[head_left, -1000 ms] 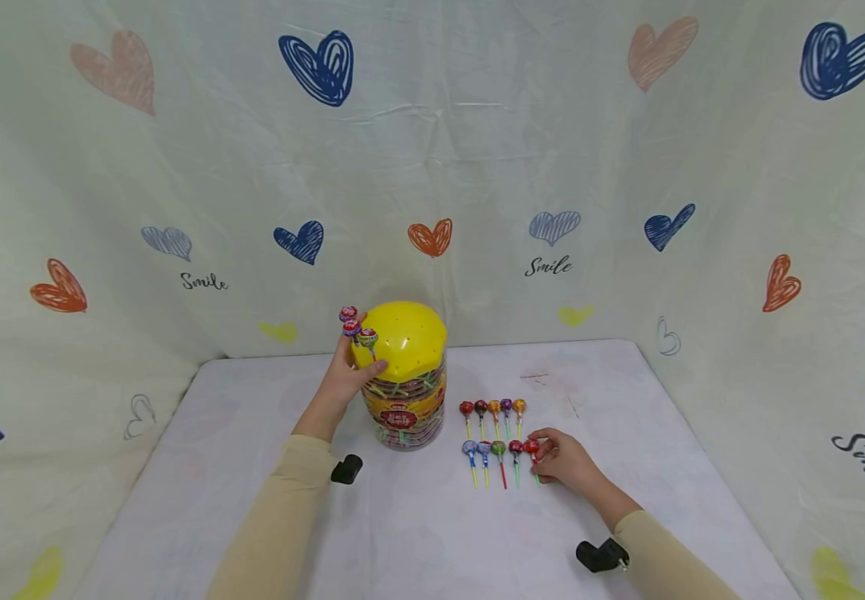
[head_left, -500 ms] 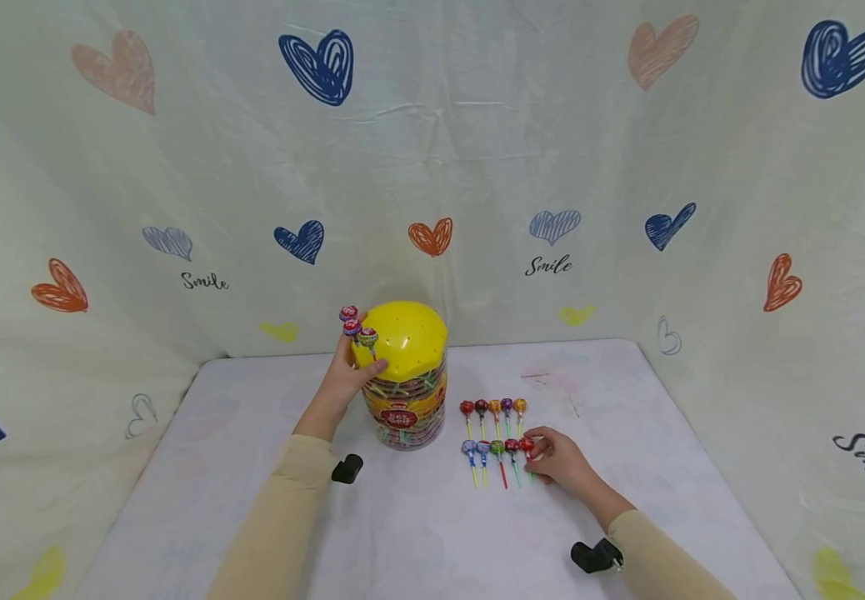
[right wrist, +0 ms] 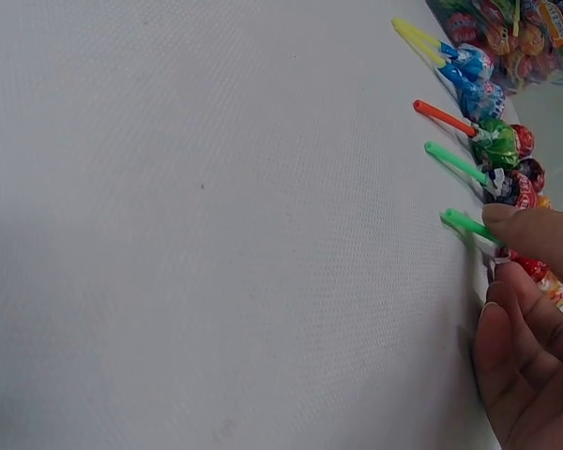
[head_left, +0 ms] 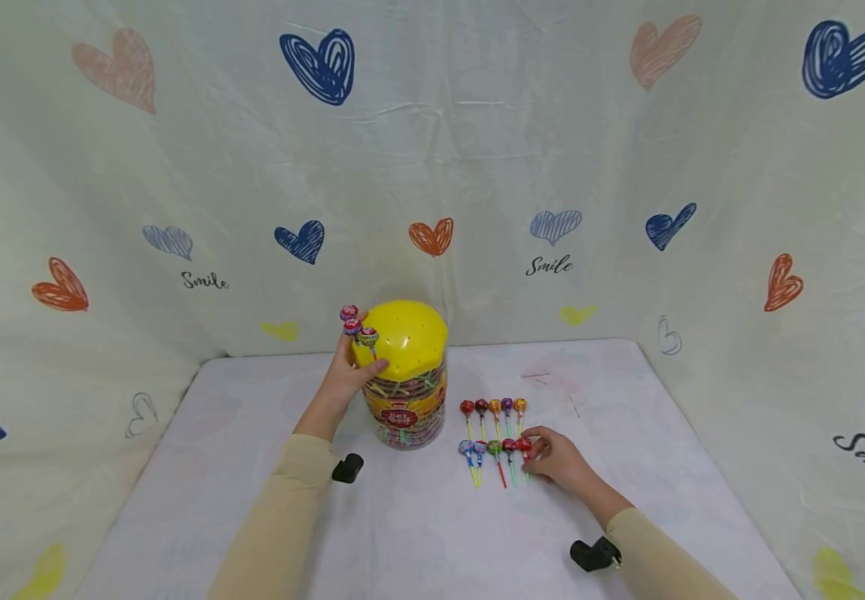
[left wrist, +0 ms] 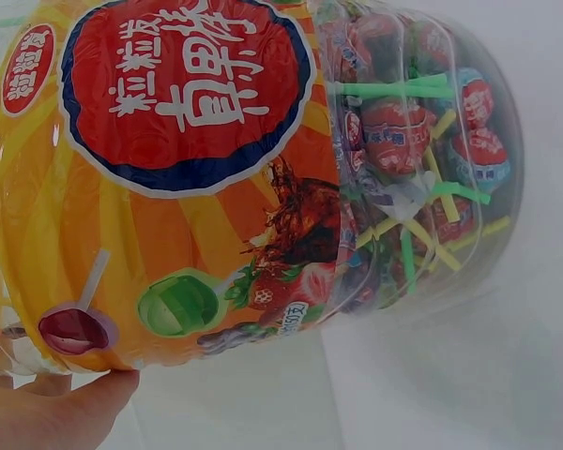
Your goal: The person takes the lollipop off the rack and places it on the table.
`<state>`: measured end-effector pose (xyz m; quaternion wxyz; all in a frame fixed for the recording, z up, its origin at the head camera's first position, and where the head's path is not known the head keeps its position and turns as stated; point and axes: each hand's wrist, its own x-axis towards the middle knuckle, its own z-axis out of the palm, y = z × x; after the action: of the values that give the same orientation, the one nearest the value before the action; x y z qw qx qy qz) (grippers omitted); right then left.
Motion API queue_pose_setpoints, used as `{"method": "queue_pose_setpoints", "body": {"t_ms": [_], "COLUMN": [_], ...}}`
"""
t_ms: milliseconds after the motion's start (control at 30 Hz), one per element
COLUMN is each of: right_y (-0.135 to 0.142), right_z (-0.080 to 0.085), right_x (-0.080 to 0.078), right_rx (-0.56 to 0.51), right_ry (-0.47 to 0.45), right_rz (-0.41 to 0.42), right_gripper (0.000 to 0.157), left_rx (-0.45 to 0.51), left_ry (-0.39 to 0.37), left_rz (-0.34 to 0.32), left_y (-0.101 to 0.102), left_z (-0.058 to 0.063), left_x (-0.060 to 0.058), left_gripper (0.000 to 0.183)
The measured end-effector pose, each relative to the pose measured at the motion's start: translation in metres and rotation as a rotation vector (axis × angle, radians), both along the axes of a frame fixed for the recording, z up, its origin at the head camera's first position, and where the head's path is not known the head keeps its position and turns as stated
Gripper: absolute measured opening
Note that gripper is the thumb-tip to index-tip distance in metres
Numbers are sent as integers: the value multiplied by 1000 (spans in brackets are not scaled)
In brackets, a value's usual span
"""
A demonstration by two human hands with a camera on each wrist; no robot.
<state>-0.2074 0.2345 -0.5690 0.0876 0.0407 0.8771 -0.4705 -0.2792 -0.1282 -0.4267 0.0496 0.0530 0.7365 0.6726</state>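
My left hand point(head_left: 342, 379) rests against the yellow lid point(head_left: 410, 337) of a clear candy jar point(head_left: 402, 421), its thumb on the lid's near side. It holds several lollipops point(head_left: 352, 327), their wrapped heads up beside the lid. In the left wrist view, fingertips point(left wrist: 98, 403) lie along the labelled jar point(left wrist: 206, 225). My right hand point(head_left: 563, 462) pinches a red lollipop point(head_left: 525, 445) by its green stick point(right wrist: 462, 222) between thumb and fingers. This lollipop lies at the right end of the nearer row, beside a dark red lollipop point(head_left: 509, 446) and a green lollipop point(head_left: 495, 447).
Two blue lollipops point(head_left: 466, 447) start the nearer row at the left. Behind it lies another row of several lollipops point(head_left: 494, 407), sticks toward me. Both rows are right of the jar on a white-covered table point(head_left: 417, 533). A heart-printed curtain point(head_left: 432, 167) hangs behind.
My right hand has slid left with the red lollipop, and the nearer row has shifted slightly left and closed up. My left hand and the jar have stayed put.
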Motion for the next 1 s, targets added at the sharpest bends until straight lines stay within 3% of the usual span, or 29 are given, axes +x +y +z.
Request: {"method": "queue_pose_setpoints", "body": {"t_ms": [300,433,667,833,1000], "right_y": [2,5,-3,-21,-44], "right_z": [3,14,61,98,131], "right_x": [-3,-7,-19,-27,-35], "right_rx": [4,18,-46,-145,-174], "right_ry": [10,35,163,250,331], "right_rz": [12,15,33,63,104], "right_gripper": [57,56,55,51,51], "left_rx": [-9,-2,5,-9,-8], "left_ry": [2,5,4,-19,-16], "left_rz": [11,10,7,13,9], "left_y": [0,0,-1,0,0], "left_z": [2,2,0,1,3], "left_x": [0,0,-1,1,2], "left_gripper": [84,83,85,86,86]}}
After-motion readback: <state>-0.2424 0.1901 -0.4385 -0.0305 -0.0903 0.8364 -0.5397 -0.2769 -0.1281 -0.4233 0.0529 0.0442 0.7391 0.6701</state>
